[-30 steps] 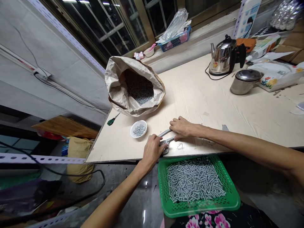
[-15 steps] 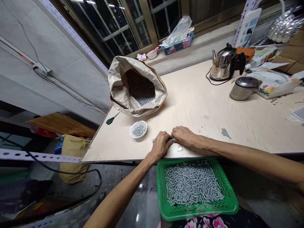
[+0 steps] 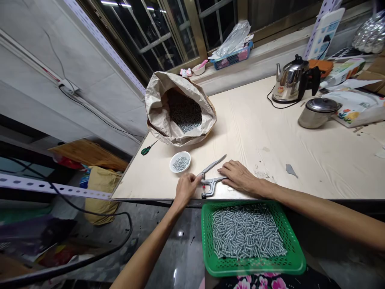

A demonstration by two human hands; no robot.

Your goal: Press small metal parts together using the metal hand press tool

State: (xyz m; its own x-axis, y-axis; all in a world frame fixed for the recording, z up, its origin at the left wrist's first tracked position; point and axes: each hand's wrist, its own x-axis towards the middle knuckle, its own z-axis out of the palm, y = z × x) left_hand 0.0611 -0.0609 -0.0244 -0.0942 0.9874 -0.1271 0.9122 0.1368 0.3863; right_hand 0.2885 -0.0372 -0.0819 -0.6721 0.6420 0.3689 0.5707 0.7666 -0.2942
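A pair of grey snap-fastener pliers [image 3: 211,185] lies on the table with its handles spread apart; a red and black die sits at its head. My left hand [image 3: 186,188] is closed at the head of the pliers, its fingertips pinched where the upper handle begins. Over the end of the lower handle, my right hand [image 3: 239,176] lies with its fingers stretched out, touching it. Just beyond my left hand stands a small white bowl [image 3: 180,162] of silver screws. Below the table edge, a green basket [image 3: 207,241] full of screws rests on my lap.
A large paper sack [image 3: 156,104] with screws inside stands open at the back left, near green-handled scissors [image 3: 146,150]. A steel kettle [image 3: 287,84] and a lidded metal pot [image 3: 315,114] are at the right. Paper scraps [image 3: 290,170] lie beyond my right arm.
The pliers, mostly hidden under my hands before, now show with their handles apart. My left hand has shifted left and my right hand has flattened out. The view has turned slightly.
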